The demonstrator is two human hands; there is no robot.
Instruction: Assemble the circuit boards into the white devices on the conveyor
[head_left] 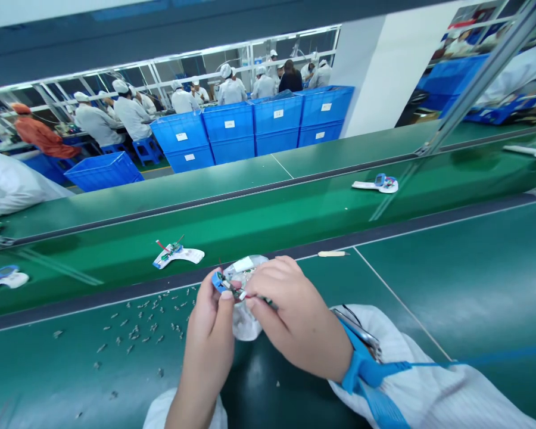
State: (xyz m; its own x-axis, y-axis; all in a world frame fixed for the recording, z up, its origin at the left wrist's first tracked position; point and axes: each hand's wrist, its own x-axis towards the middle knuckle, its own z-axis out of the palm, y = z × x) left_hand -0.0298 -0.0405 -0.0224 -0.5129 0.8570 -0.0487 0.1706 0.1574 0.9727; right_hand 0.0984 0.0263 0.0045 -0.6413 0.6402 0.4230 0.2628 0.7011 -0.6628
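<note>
My left hand (212, 328) is closed, thumb against fingers, on a small circuit board with a blue-framed part (218, 282). My right hand (290, 310) pinches at a small white wire connector (243, 295) next to the board, with a bit of red wire near the fingertips. Directly beneath both hands lies a whitish plastic housing (246, 325), largely covered by them. Small metal parts (136, 330) are scattered on the green worktop left of my left hand. A blue wrist strap (361, 366) circles my right wrist.
A green conveyor (250, 211) runs beyond the worktop, carrying white housings with electronics, one at left (178, 256) and another at right (377, 185). A pale-handled tool (333, 254) lies at the worktop's far edge. Blue crates (272, 119) and seated co-workers are behind.
</note>
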